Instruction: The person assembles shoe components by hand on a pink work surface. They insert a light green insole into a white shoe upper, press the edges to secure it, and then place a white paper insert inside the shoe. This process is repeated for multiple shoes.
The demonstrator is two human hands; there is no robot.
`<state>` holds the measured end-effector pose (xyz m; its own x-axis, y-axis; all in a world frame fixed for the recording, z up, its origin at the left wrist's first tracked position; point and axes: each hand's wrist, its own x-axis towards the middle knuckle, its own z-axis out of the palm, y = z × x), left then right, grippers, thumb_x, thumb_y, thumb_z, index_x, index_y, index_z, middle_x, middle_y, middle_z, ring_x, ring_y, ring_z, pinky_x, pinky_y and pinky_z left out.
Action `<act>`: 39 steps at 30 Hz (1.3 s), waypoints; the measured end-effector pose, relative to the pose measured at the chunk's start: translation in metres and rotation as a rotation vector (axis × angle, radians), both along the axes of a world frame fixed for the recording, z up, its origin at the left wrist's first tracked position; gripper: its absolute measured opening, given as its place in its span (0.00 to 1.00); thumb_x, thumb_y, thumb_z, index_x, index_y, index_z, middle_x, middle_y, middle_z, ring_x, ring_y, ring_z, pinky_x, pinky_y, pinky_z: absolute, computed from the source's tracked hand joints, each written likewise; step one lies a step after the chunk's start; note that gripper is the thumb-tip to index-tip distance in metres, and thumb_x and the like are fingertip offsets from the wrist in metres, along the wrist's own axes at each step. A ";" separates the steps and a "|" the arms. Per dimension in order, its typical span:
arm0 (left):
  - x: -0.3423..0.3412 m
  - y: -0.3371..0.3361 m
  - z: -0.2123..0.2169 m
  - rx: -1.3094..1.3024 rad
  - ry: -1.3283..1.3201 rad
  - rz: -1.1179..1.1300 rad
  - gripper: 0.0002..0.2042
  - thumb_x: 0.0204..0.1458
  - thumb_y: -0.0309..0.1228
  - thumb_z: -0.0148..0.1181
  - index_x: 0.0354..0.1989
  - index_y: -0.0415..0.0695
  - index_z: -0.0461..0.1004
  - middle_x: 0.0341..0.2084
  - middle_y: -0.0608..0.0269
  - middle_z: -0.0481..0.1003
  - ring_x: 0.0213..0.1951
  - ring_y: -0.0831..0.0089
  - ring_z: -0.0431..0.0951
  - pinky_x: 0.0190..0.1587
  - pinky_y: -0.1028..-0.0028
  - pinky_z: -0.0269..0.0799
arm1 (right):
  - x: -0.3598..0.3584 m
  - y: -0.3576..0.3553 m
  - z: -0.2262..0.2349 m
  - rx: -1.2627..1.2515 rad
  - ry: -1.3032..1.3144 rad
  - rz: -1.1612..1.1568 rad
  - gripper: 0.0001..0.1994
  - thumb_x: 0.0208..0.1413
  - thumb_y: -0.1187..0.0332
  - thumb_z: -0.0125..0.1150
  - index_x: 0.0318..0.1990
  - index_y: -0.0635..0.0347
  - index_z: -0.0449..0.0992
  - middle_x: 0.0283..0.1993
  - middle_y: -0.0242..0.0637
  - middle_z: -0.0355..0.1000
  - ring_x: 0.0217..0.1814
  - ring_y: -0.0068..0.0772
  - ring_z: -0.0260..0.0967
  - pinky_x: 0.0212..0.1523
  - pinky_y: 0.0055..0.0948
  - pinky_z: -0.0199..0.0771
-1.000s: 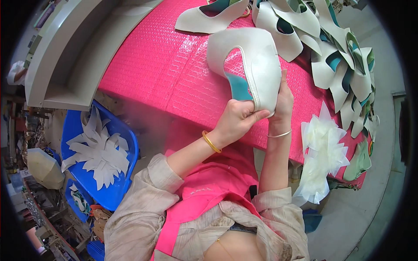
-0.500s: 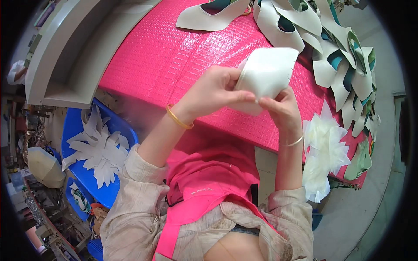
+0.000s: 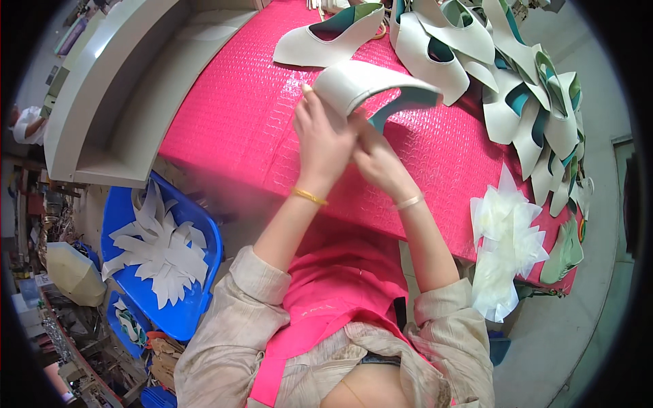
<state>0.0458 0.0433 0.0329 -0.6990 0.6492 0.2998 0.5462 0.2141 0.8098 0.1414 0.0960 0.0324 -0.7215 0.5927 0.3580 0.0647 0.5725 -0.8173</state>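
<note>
A white shoe upper with a teal lining [image 3: 350, 83] is held up over the pink-covered table [image 3: 235, 115]. My left hand [image 3: 322, 139] grips its near left end, thumb and fingers on the white outer face. Close beside it, my right hand [image 3: 381, 160] is closed on the lower edge, its fingertips partly hidden and blurred. The upper's open curve points right, showing the teal inside. Just beyond it lies another white shoe upper [image 3: 326, 42] on the table.
Many white uppers [image 3: 442, 58] are heaped along the table's far right. Thin whitish pieces [image 3: 503, 238] hang in a stack at the right edge. A blue tub [image 3: 207, 255] with white cut pieces stands at left, below a grey curved housing [image 3: 102, 88]. A person's white sleeve [image 3: 28, 126] shows far left.
Both hands have moved left, taking the upper with them. It has turned, so its curved opening and teal lining now show. My right hand has come in close beside the left.
</note>
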 end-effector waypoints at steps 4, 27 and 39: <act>-0.039 0.009 -0.005 0.019 0.201 0.047 0.31 0.54 0.42 0.48 0.57 0.28 0.51 0.49 0.37 0.58 0.51 0.43 0.59 0.53 0.57 0.57 | 0.037 0.017 0.027 0.333 -0.027 -0.231 0.21 0.50 0.71 0.57 0.51 0.67 0.63 0.46 0.50 0.67 0.47 0.43 0.66 0.48 0.33 0.63; 0.007 0.008 0.087 1.012 -1.691 -1.153 0.23 0.59 0.43 0.35 0.54 0.38 0.62 0.50 0.57 0.67 0.53 0.66 0.65 0.57 0.65 0.55 | 0.079 0.023 0.102 0.146 0.426 -0.486 0.09 0.54 0.70 0.54 0.40 0.63 0.69 0.35 0.34 0.69 0.38 0.26 0.66 0.41 0.23 0.66; 0.020 -0.048 0.095 0.674 -1.635 -0.872 0.19 0.62 0.35 0.33 0.53 0.36 0.64 0.45 0.51 0.69 0.50 0.68 0.68 0.50 0.68 0.66 | 0.081 0.082 0.097 -0.950 0.583 0.116 0.10 0.56 0.66 0.54 0.38 0.64 0.74 0.34 0.35 0.74 0.33 0.23 0.72 0.38 0.24 0.72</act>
<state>0.0656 -0.0044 0.1276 -0.1243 0.9858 0.1129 -0.9100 -0.1586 0.3830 0.2223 0.1779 0.1296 -0.6602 0.7448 0.0973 -0.4837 -0.3224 -0.8137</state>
